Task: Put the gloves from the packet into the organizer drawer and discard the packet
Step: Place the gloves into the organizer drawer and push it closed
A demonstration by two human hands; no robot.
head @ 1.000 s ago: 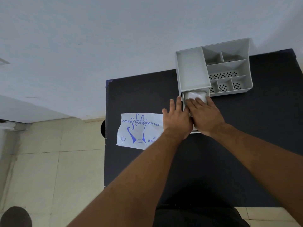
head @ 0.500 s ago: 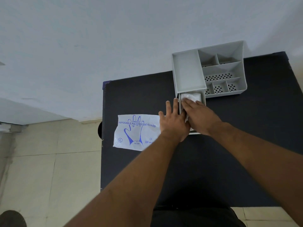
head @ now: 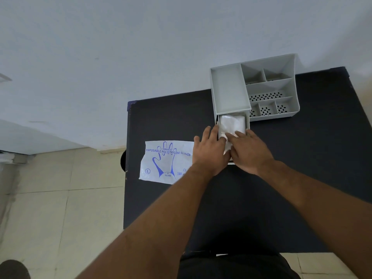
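A grey organizer (head: 229, 91) stands at the back of the black table (head: 261, 208), with its drawer (head: 248, 122) pulled out toward me. A stack of clear gloves (head: 232, 122) lies in the drawer. My left hand (head: 210, 152) lies flat at the drawer's left front corner, fingers spread. My right hand (head: 250, 153) rests on the near end of the gloves, fingertips pressing on them. The white packet (head: 167, 162) with blue glove print lies flat on the table, left of my left hand, partly over the table's left edge.
The organizer's right half has several open compartments (head: 267, 95) with perforated floors. A white wall rises behind the table. Tiled floor (head: 60, 208) lies to the left, and a dark round object (head: 122, 162) sits under the table's left edge.
Both hands have drawn back slightly toward me, uncovering more of the gloves in the drawer. The view has shifted a little; the packet stays put.
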